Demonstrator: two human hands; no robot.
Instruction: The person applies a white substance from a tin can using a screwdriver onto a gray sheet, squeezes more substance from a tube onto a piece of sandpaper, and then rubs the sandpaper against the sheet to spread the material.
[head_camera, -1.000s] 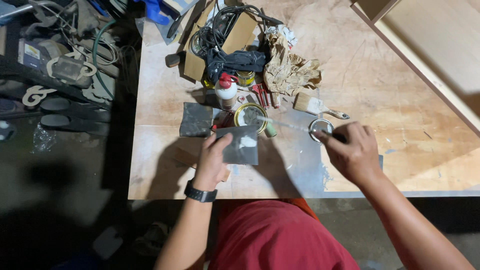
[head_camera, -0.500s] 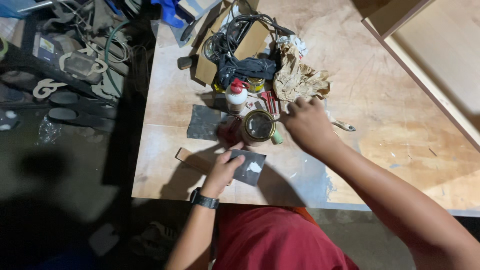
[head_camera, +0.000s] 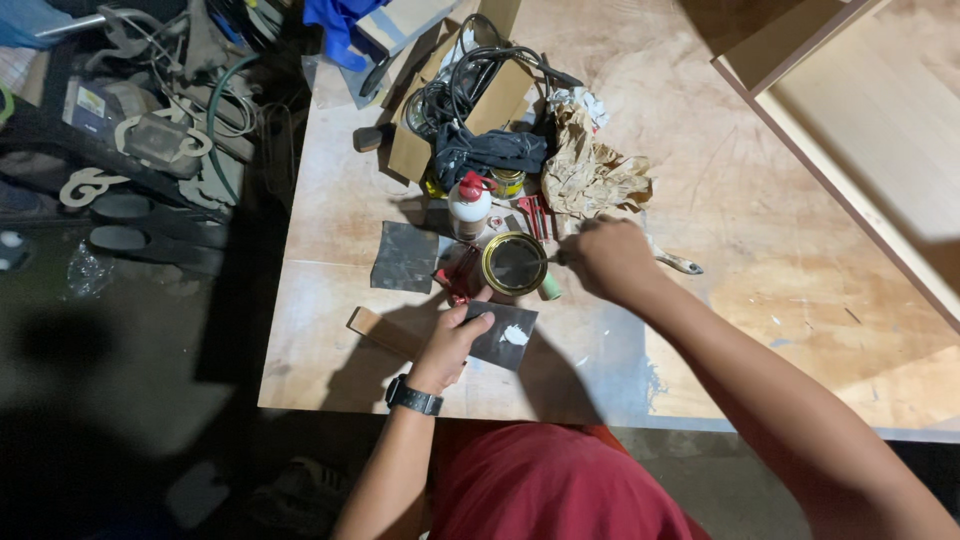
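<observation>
My left hand (head_camera: 448, 343) presses a dark grey flat square sheet (head_camera: 503, 337) onto the plywood table (head_camera: 700, 330); a white blob sits on the sheet. A small wooden block (head_camera: 380, 331) lies just left of that hand. My right hand (head_camera: 610, 262) grips a thin tool whose tip reaches into an open round tin (head_camera: 514, 264) with a gold rim. A white glue bottle with a red cap (head_camera: 468, 205) stands behind the tin. A black watch is on my left wrist.
A second dark sheet (head_camera: 404, 257) lies left of the tin. Behind are a cardboard box with black cables (head_camera: 465, 95), crumpled brown paper (head_camera: 595, 170) and red clips (head_camera: 535, 213). A wooden panel (head_camera: 860, 120) lies at right. The table's left edge drops to a cluttered floor.
My right hand moved left from a small round object on the table to the open tin. The left hand stayed on the dark sheet, which now carries a white blob.
</observation>
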